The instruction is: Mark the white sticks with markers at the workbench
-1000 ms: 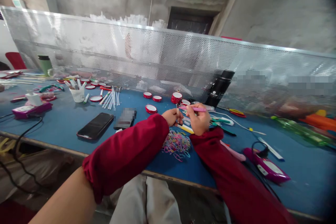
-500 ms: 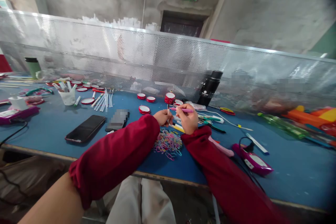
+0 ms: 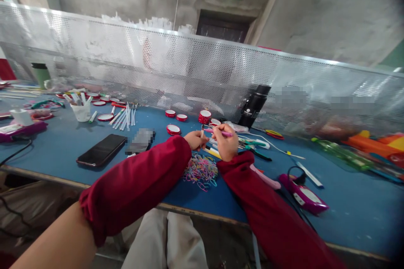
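My left hand (image 3: 195, 140) is closed on a thin white stick (image 3: 202, 133) with a dark top, held nearly upright. My right hand (image 3: 227, 143) grips a pink pen-like tool (image 3: 226, 133), its end pointing left at the stick. Whether the two touch, I cannot tell. Below the hands lies a loose heap of coloured rubber bands (image 3: 202, 170). A yellow-and-white pen (image 3: 213, 152) rests on the table between my wrists. Just behind my hands stands a stack of red-edged tape rolls (image 3: 205, 117).
Two phones (image 3: 101, 150) lie left of my left arm. Farther left are white sticks (image 3: 123, 118) and a cup of pens (image 3: 81, 111). A black bottle (image 3: 255, 106) stands at the back by the perforated metal screen (image 3: 132, 63). A purple device (image 3: 304, 195) with a cable lies right.
The view has shifted slightly. Both hands keep their grips and stay close together, with the pink tool still pointed at the white stick.
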`<state>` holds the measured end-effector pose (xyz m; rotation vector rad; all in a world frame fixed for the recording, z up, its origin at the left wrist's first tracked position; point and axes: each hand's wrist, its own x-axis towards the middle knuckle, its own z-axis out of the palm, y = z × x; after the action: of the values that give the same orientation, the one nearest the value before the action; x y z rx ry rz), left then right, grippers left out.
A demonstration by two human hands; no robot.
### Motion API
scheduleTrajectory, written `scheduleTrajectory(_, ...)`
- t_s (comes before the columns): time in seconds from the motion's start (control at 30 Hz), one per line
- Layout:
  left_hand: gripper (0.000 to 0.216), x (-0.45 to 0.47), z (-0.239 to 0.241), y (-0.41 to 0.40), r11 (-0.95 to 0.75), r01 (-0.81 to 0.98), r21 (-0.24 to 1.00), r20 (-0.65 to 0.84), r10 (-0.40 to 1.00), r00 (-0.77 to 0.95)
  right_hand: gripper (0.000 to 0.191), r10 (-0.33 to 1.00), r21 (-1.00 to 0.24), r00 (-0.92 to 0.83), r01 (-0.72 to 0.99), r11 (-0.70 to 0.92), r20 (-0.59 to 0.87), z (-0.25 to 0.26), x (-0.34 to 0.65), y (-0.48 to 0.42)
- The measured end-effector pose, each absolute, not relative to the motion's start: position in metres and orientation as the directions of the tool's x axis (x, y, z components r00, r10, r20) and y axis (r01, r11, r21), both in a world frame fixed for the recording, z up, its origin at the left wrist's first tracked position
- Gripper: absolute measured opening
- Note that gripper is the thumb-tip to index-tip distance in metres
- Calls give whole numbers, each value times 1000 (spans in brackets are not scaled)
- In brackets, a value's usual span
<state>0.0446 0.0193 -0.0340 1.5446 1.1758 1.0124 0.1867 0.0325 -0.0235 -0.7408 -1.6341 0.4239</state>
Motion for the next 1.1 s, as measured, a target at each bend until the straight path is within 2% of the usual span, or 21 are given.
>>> scheduleTrajectory(0.47,24,45,-34,19,-54,153,987,21,978,209,10,669,-652,7,231,722,743,-22,187,31)
scheduleTrajectory(0.77,19,45,-31,16,-23,85,996,5,978,210,10,648,-614,-18,300,730,762,-18,185,27)
scheduleTrajectory(1.1,16,45,-35,21,21,27,999,-27,979,204,10,659,-632,-20,263,729,752,-20,187,29)
